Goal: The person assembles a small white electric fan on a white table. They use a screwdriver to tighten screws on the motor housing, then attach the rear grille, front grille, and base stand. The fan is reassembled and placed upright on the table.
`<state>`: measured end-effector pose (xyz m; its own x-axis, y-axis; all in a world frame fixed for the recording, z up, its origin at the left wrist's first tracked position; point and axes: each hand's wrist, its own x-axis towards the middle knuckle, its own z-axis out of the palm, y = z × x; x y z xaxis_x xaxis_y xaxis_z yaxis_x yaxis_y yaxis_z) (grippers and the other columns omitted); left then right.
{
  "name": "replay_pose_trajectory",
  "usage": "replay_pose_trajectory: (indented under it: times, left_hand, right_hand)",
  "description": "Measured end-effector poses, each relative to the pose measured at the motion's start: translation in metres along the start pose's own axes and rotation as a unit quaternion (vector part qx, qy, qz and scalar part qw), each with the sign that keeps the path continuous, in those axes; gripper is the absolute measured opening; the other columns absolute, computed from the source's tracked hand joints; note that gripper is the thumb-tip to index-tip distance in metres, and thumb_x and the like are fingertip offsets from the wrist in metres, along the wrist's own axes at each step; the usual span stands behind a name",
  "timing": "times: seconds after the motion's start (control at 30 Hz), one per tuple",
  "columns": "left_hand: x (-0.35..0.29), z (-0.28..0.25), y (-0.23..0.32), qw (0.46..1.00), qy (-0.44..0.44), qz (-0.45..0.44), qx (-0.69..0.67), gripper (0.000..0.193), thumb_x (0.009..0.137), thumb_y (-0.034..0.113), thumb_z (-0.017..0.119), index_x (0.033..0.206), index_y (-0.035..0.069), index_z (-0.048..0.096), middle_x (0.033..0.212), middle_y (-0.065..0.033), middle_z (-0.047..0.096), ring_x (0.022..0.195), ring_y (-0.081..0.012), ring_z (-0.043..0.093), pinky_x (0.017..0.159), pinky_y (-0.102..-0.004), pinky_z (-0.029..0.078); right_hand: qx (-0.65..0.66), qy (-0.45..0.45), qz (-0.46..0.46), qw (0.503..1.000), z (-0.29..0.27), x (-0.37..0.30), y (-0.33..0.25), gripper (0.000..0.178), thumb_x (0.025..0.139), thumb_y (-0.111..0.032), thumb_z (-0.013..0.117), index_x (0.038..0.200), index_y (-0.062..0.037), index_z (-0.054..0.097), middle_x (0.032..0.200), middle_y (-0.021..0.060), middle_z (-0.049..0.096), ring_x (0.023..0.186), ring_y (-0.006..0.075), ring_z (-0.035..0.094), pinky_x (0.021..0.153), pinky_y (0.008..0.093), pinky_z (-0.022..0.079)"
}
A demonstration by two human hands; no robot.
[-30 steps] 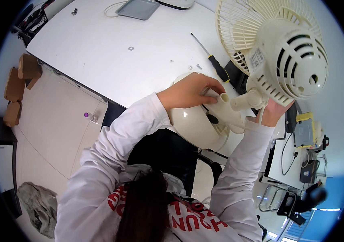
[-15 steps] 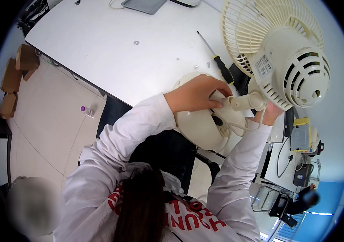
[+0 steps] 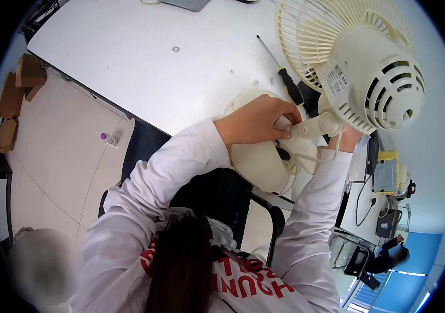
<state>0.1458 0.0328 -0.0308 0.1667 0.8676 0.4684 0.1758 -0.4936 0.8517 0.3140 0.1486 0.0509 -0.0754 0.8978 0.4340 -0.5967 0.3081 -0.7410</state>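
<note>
A cream electric fan head (image 3: 376, 78) with its wire-like grille (image 3: 311, 39) is tilted over the table's right side. My right hand (image 3: 344, 140) is under the motor housing, holding the fan head up; its fingers are mostly hidden. A short neck tube (image 3: 314, 127) runs from the housing toward the round cream fan base (image 3: 256, 164). My left hand (image 3: 256, 120) is closed on the base's post, thumb and fingers at the end of the neck tube. A cream cable (image 3: 306, 156) loops between the housing and the base.
A black and yellow screwdriver (image 3: 287, 83) lies on the white table (image 3: 128, 57) beyond the base, near small screws (image 3: 255, 82). A washer (image 3: 176, 49) lies farther left. A purple-capped bottle (image 3: 109, 139) and cardboard boxes (image 3: 11, 96) are on the floor. Another person (image 3: 392, 258) sits far right.
The fan head has shifted slightly left and up in the picture. The neck tube's end has come closer to the post in my left hand. Both hands keep their hold.
</note>
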Motion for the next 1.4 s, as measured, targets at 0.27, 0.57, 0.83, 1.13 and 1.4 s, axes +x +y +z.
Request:
replay_pose_trajectory:
  times: [0.27,0.57,0.83,1.13,1.4]
  left_hand:
    - [0.000,0.002,-0.003,0.998,0.041,0.054,-0.010,0.033,0.070,0.003,0.071,0.103,0.000,0.065,0.099,-0.0127,0.070,0.091,-0.0295,0.066,0.081,-0.0359,0.051]
    - [-0.001,0.008,0.010,0.993,0.048,0.061,-0.087,0.043,0.077,0.007,0.069,0.118,-0.002,0.059,0.111,-0.0172,0.066,0.100,-0.0280,0.064,0.087,-0.0341,0.048]
    - [0.003,0.018,0.015,0.993,0.087,0.045,-0.059,0.038,0.080,0.015,0.070,0.113,-0.002,0.060,0.100,-0.0179,0.067,0.089,-0.0331,0.063,0.080,-0.0376,0.048]
    - [-0.004,0.023,0.011,0.990,0.098,0.031,0.099,0.036,0.080,0.022,0.068,0.109,0.003,0.059,0.099,-0.0138,0.064,0.096,-0.0336,0.059,0.083,-0.0420,0.046]
    - [-0.011,0.024,-0.001,0.971,0.111,0.100,0.187,0.033,0.079,0.024,0.069,0.105,0.005,0.062,0.108,-0.0108,0.062,0.101,-0.0330,0.056,0.093,-0.0433,0.042]
  right_hand:
    - [0.021,-0.023,0.023,0.999,0.005,0.003,0.003,0.045,0.098,-0.035,0.044,0.132,-0.0049,0.045,0.133,0.0118,0.051,0.119,0.0283,0.052,0.096,0.0450,0.047]
    - [0.045,-0.046,0.047,0.997,0.007,-0.004,0.003,0.046,0.098,-0.035,0.045,0.133,-0.0051,0.044,0.134,0.0116,0.050,0.120,0.0280,0.051,0.098,0.0446,0.045]
    - [0.124,-0.126,0.130,0.976,0.001,0.006,0.006,0.048,0.098,-0.036,0.046,0.134,-0.0052,0.043,0.134,0.0114,0.050,0.120,0.0276,0.051,0.099,0.0442,0.044]
    - [0.185,-0.191,0.225,0.937,-0.008,0.009,0.014,0.049,0.097,-0.037,0.047,0.135,-0.0054,0.042,0.135,0.0112,0.050,0.121,0.0273,0.050,0.101,0.0438,0.042]
    - [0.208,-0.203,0.254,0.923,-0.014,0.005,0.014,0.051,0.097,-0.037,0.048,0.136,-0.0056,0.041,0.135,0.0111,0.050,0.122,0.0270,0.050,0.102,0.0434,0.041]
